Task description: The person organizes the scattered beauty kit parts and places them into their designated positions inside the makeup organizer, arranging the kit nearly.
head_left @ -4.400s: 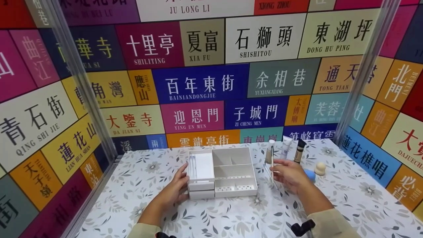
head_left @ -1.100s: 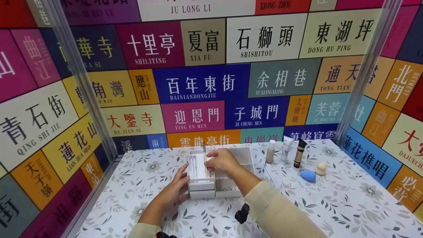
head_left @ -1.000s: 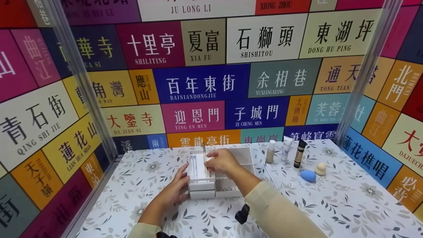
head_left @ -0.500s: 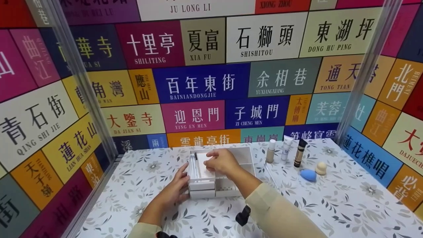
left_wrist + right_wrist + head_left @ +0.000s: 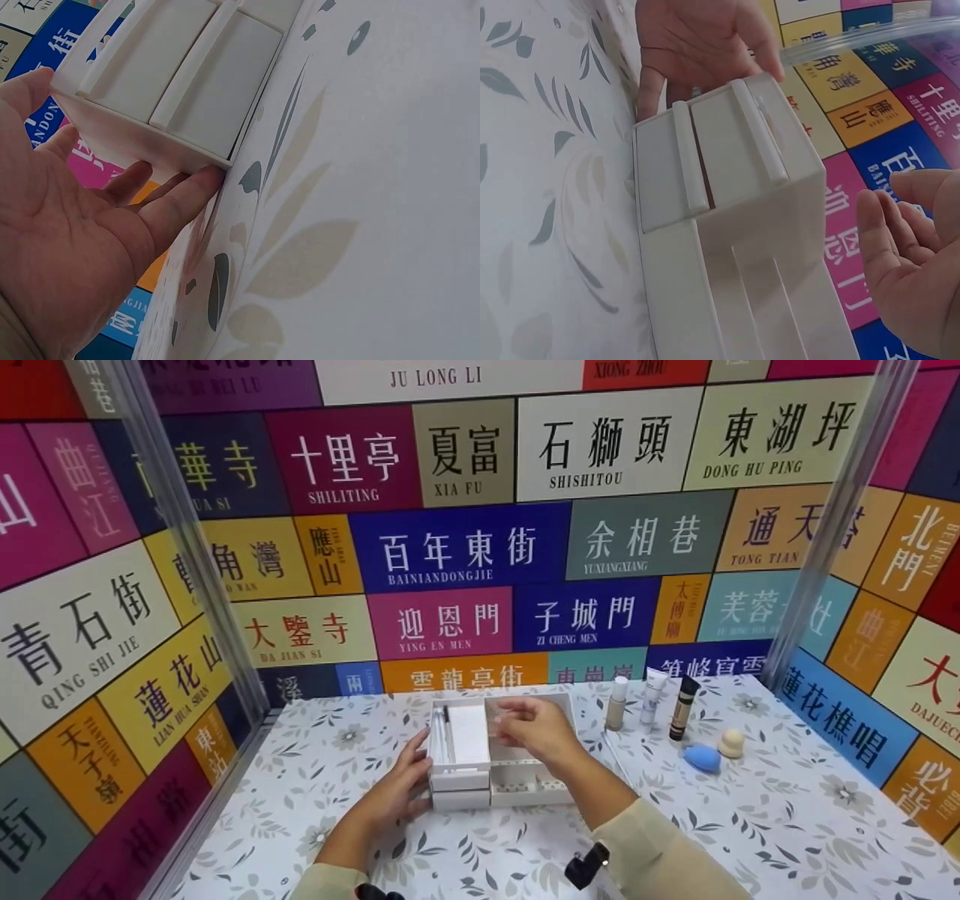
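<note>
A white desktop organizer [image 5: 527,800] stands on the table, with two drawers under its left tray and open compartments on the right. My left hand [image 5: 394,787] rests along its left side, fingertips against the wall and lower edge, as the left wrist view shows. Inside the top-left tray lie a slim dark-tipped brush [image 5: 447,735] and one or more thin pale sticks [image 5: 436,742]. My right hand [image 5: 541,731] hovers over the right compartments with loosely bent fingers and nothing between them. It covers part of those compartments in the head view.
Right of the organizer, a thin white stick [image 5: 618,756] lies on the flowered table [image 5: 787,825]. Beyond it stand a white-capped bottle [image 5: 616,709], a white tube [image 5: 651,701] and a black-capped tube [image 5: 682,711]. A blue sponge [image 5: 701,758] and a cream sponge [image 5: 730,742] lie nearby.
My right hand carried the brush from the right side into the top-left tray and let it go there. Since then it has drawn back rightward. The left hand has stayed at the organizer.
</note>
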`<state>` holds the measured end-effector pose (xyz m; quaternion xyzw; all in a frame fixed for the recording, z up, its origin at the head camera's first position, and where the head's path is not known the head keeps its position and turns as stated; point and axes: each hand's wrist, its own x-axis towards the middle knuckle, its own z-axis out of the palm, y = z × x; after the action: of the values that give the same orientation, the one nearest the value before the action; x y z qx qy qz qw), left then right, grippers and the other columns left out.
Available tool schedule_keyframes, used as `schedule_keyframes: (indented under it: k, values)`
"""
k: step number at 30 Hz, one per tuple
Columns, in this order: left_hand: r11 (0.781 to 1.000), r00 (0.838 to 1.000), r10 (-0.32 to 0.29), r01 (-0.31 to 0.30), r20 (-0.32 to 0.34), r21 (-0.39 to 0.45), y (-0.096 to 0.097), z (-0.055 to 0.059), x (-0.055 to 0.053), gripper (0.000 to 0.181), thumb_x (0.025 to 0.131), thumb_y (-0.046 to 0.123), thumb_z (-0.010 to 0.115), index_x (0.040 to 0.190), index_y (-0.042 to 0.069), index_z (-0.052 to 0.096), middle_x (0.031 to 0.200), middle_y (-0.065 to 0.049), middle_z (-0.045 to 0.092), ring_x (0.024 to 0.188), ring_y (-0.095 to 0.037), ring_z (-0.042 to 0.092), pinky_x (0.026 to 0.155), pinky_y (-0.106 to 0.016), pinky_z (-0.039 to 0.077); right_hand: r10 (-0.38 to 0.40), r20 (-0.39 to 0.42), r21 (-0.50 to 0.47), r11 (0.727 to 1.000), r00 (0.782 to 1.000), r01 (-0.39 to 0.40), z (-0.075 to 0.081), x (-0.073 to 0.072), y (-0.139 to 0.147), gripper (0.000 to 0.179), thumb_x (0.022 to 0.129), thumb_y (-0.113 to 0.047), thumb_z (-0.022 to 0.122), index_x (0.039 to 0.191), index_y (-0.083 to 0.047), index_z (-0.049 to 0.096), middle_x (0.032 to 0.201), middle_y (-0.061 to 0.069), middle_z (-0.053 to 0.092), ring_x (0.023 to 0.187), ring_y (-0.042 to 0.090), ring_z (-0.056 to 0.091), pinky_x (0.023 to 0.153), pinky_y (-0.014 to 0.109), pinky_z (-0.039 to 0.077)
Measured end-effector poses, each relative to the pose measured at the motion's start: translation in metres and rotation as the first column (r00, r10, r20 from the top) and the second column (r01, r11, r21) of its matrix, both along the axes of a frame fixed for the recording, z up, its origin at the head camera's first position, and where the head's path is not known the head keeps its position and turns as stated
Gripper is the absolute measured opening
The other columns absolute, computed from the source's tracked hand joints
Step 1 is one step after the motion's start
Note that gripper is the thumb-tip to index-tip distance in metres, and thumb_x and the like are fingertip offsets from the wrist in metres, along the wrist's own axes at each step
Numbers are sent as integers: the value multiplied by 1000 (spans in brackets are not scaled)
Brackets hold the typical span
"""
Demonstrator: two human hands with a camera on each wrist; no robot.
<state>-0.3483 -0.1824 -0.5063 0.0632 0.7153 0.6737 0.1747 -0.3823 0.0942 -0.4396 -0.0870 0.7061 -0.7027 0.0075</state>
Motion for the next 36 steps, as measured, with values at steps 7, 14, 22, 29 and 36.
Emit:
schedule_keyframes:
  k: [7,14,22,29,36]
  values:
    - [1000,1000,-7,7,-24,-14,-1,-2,0,65,110,53,50,166,57,18,182,-10,5,166,-44,20,130,-62,33,-39,15,-36,999,999,40,-2,10,29,37,95,-1,75,132,3,70,98,8,75,83,18,77,79,32,68]
    - [1000,1000,-8,7,-27,-29,-1,-2,-3,64,110,53,48,166,57,18,182,-11,6,166,-44,22,128,-61,38,-39,26,-1,999,999,39,-8,14,53,38,98,-3,73,135,4,67,100,7,75,87,17,77,80,29,67]
    - [1000,1000,-6,6,-20,-26,0,-1,-3,63,111,52,47,166,56,18,182,-11,7,166,-45,22,128,-61,38,-108,64,42,994,992,106,-13,13,97,44,100,-10,75,141,-1,64,109,7,75,95,18,77,86,28,66]
    - [1000,1000,-4,4,-13,-25,0,-1,-2,62,110,53,48,165,58,19,182,-9,8,166,-43,23,128,-61,37,-159,98,58,986,982,154,-17,9,130,54,101,-15,75,150,0,58,114,8,76,99,19,77,87,27,66]
    - [1000,999,-28,28,-37,8,0,-2,0,66,112,50,47,168,52,14,181,-15,3,167,-47,15,128,-64,35,-198,123,59,980,972,192,-29,1,147,55,100,-17,76,149,-1,58,115,5,76,97,17,76,85,26,66]
